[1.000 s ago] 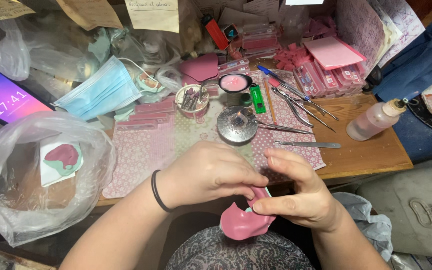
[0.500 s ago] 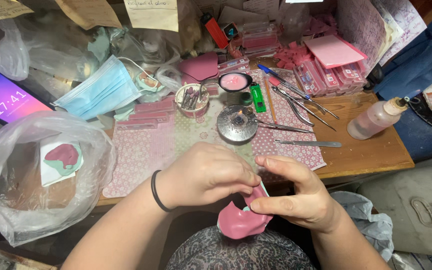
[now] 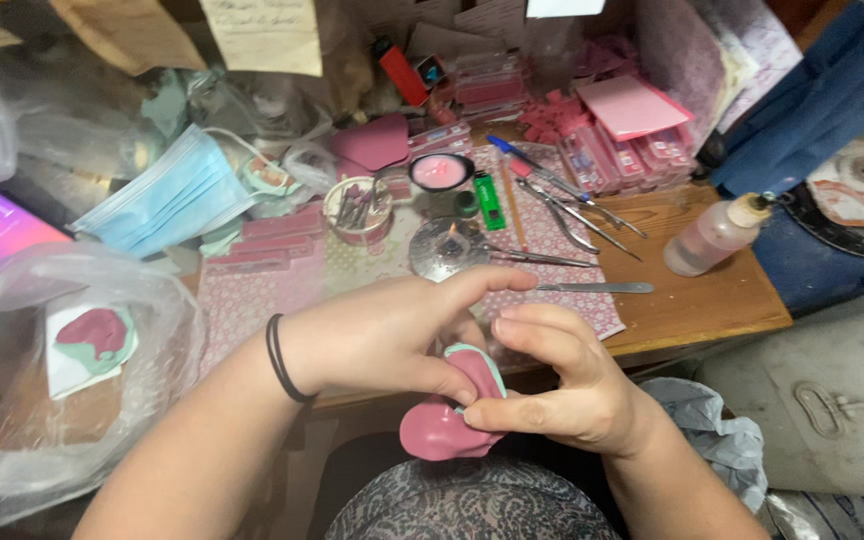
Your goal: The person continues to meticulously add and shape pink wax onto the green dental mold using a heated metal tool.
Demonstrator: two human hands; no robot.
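Head view: left hand (image 3: 392,335) and right hand (image 3: 562,385) pinch together on a pink wax piece (image 3: 447,425) with a pale green rim, lower centre, over the lap; shaping step apparently in hand; next likely needs steady thumb pressure; metal tools (image 3: 572,215) lie upper right.

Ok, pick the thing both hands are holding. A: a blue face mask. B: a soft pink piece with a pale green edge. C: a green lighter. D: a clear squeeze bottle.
B: the left hand and right hand pinch the soft pink piece between them, below the table edge.
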